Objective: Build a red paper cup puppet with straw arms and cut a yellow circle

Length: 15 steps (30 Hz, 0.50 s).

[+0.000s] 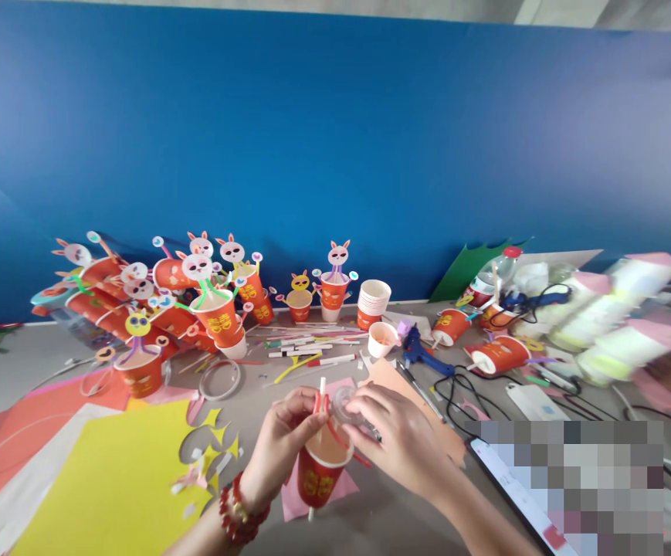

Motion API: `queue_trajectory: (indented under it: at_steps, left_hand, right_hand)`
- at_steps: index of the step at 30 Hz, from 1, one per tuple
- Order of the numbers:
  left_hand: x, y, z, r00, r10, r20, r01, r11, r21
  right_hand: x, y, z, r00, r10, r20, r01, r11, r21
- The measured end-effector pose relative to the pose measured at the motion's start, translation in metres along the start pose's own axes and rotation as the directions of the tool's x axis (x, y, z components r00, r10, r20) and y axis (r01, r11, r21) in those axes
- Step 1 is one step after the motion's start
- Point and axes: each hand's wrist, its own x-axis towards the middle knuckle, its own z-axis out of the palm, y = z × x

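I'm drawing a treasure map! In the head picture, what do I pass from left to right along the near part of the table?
Yellow sheet, red bead bracelet, left hand, red paper cup, right hand, lit screen.

Behind the fingers (pixel 305 400) of the left hand (pixel 277 444), a bracelet (pixel 247 533) of round, deep-red beads is worn, wrapped about the wrist (pixel 257 484) in more than one row. A small gold-coloured ornament (pixel 241 509) is set among them. Behind the fingers of the right hand (pixel 396 428), the forearm (pixel 474 490) is seen bare.
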Motion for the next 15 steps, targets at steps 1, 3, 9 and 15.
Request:
queue_trajectory:
  at_steps: [1, 3, 9, 15]
  left_hand:
    - [-0.0002, 0.0007, 0.0005, 1.000, -0.001, -0.002, 0.001, 1.000, -0.001]
    - [-0.0006, 0.0019, 0.0015, 1.000, -0.002, -0.006, 0.002, 1.000, -0.009]
    - [-0.0015, 0.0011, 0.0021, 1.000, -0.015, -0.020, 0.014, 0.999, -0.042]
    - [-0.0024, 0.0002, 0.0033, 1.000, -0.018, -0.014, 0.017, 0.998, -0.059]
  right_hand:
    - [-0.0002, 0.0001, -0.0002, 1.000, 0.000, -0.006, 0.000, 1.000, -0.005]
    - [-0.0004, 0.0000, -0.0006, 1.000, -0.001, -0.001, 0.001, 1.000, -0.005]
    - [-0.0006, -0.0018, -0.0013, 1.000, -0.023, 0.006, 0.023, 1.000, 0.005]
    - [0.0002, -0.0021, -0.0007, 1.000, -0.027, -0.002, 0.027, 0.999, -0.021]
